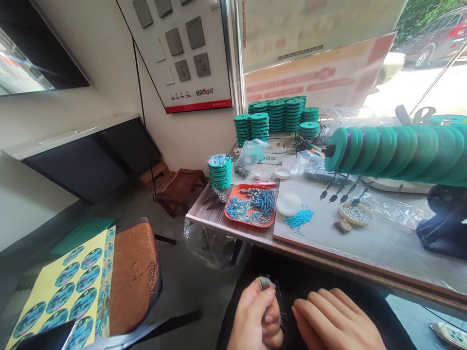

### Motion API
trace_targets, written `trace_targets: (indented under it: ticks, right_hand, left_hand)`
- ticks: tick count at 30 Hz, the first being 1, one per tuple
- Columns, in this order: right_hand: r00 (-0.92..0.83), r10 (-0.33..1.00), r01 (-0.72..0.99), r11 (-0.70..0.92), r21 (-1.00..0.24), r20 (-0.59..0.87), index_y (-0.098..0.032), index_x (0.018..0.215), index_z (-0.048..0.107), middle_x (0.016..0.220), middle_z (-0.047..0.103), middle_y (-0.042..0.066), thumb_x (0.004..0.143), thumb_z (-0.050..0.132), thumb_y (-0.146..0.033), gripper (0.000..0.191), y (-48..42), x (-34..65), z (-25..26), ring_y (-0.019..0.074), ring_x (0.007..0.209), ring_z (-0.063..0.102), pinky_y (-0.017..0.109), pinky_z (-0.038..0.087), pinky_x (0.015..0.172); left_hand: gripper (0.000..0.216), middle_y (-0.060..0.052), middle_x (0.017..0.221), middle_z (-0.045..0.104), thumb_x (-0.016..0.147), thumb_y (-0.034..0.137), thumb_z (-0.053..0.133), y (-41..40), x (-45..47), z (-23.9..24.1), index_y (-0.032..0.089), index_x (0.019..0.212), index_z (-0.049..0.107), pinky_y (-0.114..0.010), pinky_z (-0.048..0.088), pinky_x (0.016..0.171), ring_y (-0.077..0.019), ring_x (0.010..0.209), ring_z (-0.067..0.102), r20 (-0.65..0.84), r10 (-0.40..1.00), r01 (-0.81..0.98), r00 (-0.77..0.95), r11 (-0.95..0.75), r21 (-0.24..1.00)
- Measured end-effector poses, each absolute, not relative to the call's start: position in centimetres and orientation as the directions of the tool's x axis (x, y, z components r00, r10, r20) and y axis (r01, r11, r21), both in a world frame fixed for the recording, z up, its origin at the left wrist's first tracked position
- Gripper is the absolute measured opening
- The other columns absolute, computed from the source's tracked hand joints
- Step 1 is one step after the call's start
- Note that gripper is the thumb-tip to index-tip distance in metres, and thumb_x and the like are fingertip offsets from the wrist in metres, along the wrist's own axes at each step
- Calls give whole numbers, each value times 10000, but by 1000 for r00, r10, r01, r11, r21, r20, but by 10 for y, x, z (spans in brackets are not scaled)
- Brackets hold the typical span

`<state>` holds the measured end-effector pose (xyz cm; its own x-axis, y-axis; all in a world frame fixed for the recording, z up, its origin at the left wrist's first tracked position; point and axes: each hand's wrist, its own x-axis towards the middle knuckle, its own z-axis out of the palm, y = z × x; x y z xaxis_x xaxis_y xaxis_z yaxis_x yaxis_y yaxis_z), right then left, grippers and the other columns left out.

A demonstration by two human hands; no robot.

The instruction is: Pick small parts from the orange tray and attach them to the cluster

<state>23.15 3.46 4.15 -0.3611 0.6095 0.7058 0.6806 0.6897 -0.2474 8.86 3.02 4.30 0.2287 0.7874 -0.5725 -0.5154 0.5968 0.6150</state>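
My left hand (pixel 255 313) is above my lap, with thumb and forefinger pinched on a small bluish-grey piece (pixel 266 282). Thin dark strands seem to show beside these fingertips. To its right, apart from it, my right hand (pixel 339 318) has its back turned up and its fingers pressed together and curled under. Whatever those fingers hold, if anything, is hidden. Just past the hands, on the table, an orange tray (pixel 229 214) carries blue spring-like pieces, grey weights and small metal bits. Thin light-blue tubes (pixel 299 218) lie beside it, by a white round lid (pixel 289 204).
Green spools (pixel 284 114) are stacked by the window, and another stack (pixel 219 172) stands at the table's left corner. A rod of green spools (pixel 394 150) overhangs the right side. A dish (pixel 356 214) holds grey pellets. Left are a brown chair (pixel 133 277) and sticker sheet (pixel 69 287).
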Motion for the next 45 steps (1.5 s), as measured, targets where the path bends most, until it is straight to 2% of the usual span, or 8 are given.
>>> trace_targets:
  ticks: [10,15,24,29,38,45]
  right_hand:
    - [-277,662,766,589,-256,697,-209,590,505,529,510,-25,882,382,-133,326,37,230,37,111,482,441,261,274,575]
    - [-270,662,773,582,-252,699,-212,574,502,512,499,-32,878,376,-133,338,35,230,35,112,466,432,259,272,570]
    - [-271,656,774,584,-246,705,-203,586,524,533,528,-20,881,373,-129,339,38,229,38,110,474,446,261,280,578]
    - [-282,662,777,583,-240,694,-207,593,519,535,533,-22,884,384,-142,327,37,230,35,108,482,451,260,290,591]
    - [-277,695,776,569,-273,663,-206,631,529,578,543,-21,876,409,-148,278,35,230,31,112,515,461,259,290,606]
    - [-249,735,793,529,-303,631,-206,608,514,559,514,-19,879,391,-148,303,36,227,32,128,517,444,268,276,603]
  left_hand:
    - [451,146,447,258,642,584,658,25,94,42,211,733,421,-192,52,382,-23,374,92,-474,867,-346,156,497,796]
    - [438,125,472,295,648,584,653,24,95,33,202,705,448,-198,67,372,-30,380,126,-422,904,-285,64,422,861]
    - [286,93,496,374,676,412,702,22,92,25,183,770,558,-194,131,387,-36,395,183,-409,912,-339,22,392,855]
    - [295,84,496,382,690,447,690,21,90,21,184,766,579,-203,176,398,-48,397,212,-400,916,-352,20,381,855]
    - [345,88,509,358,667,486,696,23,95,19,184,766,563,-179,180,394,-48,423,236,-385,923,-347,-17,355,868]
    - [332,89,516,367,663,463,708,22,96,20,189,774,558,-189,174,397,-48,413,232,-379,925,-324,26,366,872]
